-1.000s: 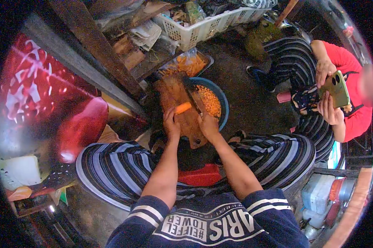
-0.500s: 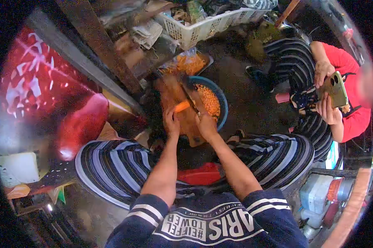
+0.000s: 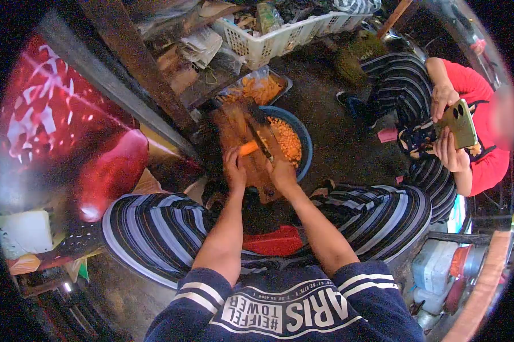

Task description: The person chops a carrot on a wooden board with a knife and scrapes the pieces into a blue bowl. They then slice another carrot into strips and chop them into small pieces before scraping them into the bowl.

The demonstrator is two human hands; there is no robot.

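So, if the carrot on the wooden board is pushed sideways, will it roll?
Probably it would roll: the carrot looks round and lies on the flat cutting board. It seems stiff, showing no bend under the left hand while the right hand holds the knife beside it. Being small, it is likely light.

The carrot [image 3: 248, 148] protruding from the left hand [image 3: 234, 166] is shorter than 1.0 s ago. Its free end, at 3 o'clock, is reduced to a short stub. The knife [image 3: 261, 141] held in the right hand [image 3: 282, 171] has shifted toward 9 o'clock, and its blade now lies just beside the left fingers [image 3: 237, 153]. The right hand has moved slightly toward 10 o'clock over the cutting board [image 3: 233, 126]. The left hand has moved slightly toward 12 o'clock.
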